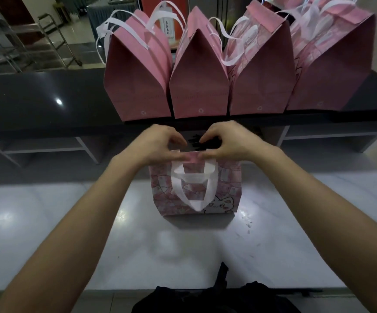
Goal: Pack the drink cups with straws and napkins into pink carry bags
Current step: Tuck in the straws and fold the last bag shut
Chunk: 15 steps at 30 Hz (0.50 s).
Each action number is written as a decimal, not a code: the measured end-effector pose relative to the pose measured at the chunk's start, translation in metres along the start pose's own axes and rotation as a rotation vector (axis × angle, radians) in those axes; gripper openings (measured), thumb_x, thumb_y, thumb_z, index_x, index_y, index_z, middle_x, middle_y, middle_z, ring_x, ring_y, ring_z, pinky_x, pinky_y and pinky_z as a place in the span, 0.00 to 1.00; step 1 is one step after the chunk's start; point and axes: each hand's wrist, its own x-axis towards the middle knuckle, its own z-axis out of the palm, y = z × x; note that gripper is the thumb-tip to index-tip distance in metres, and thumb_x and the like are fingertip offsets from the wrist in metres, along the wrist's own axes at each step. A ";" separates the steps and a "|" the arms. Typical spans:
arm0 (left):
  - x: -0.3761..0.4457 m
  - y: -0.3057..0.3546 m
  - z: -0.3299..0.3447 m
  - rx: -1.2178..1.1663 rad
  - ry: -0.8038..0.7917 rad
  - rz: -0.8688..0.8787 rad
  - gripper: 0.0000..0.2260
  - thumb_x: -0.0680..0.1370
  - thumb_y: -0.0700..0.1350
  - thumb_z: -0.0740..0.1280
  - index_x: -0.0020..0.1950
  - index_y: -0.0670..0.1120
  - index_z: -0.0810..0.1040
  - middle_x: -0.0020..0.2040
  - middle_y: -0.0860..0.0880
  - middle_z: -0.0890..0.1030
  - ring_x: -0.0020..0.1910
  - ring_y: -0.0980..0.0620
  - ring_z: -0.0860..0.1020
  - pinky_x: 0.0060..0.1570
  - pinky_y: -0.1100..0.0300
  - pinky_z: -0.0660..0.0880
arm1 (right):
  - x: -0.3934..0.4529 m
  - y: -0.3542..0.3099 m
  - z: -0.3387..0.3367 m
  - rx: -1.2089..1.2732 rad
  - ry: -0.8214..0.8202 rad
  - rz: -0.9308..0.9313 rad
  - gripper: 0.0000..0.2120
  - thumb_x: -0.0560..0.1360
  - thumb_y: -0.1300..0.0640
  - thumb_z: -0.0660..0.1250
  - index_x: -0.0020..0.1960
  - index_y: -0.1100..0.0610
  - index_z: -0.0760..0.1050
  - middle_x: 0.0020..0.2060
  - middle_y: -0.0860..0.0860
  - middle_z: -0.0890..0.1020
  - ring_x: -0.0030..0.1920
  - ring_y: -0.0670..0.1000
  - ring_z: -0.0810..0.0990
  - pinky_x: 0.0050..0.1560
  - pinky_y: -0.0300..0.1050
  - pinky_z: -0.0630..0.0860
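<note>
A pink carry bag (223, 186) with a cartoon print and a white handle (193, 177) stands upright on the white counter (70, 222) in front of me. My left hand (160, 143) and my right hand (226, 141) both pinch the bag's folded top edge, side by side, thumbs toward me. The white handle hangs down the near face. What is inside the bag is hidden. No cups, straws or napkins show.
Several closed pink bags (196, 86) with white handles stand in a row on the raised dark ledge (36, 100) behind. A metal trolley (54, 39) stands far left on the floor beyond. A dark object (219, 294) lies at the counter's near edge.
</note>
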 end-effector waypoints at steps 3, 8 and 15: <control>0.008 0.009 0.016 0.118 -0.104 -0.023 0.18 0.72 0.60 0.82 0.57 0.56 0.87 0.51 0.59 0.83 0.51 0.58 0.81 0.50 0.55 0.80 | 0.007 -0.007 0.016 -0.160 -0.158 0.040 0.17 0.69 0.37 0.81 0.53 0.44 0.86 0.45 0.40 0.84 0.46 0.45 0.83 0.44 0.48 0.83; 0.012 0.011 0.031 0.145 -0.011 -0.061 0.10 0.71 0.54 0.83 0.48 0.56 0.86 0.44 0.57 0.84 0.46 0.52 0.82 0.47 0.49 0.82 | 0.009 -0.010 0.030 -0.178 -0.056 0.006 0.06 0.73 0.49 0.81 0.48 0.47 0.86 0.40 0.41 0.82 0.46 0.49 0.82 0.43 0.50 0.81; 0.012 0.010 0.042 0.164 0.017 -0.031 0.07 0.76 0.57 0.79 0.50 0.57 0.87 0.48 0.58 0.84 0.50 0.52 0.82 0.49 0.49 0.81 | 0.004 -0.006 0.036 -0.127 0.000 -0.010 0.05 0.78 0.47 0.76 0.45 0.47 0.88 0.35 0.42 0.82 0.39 0.48 0.81 0.39 0.49 0.79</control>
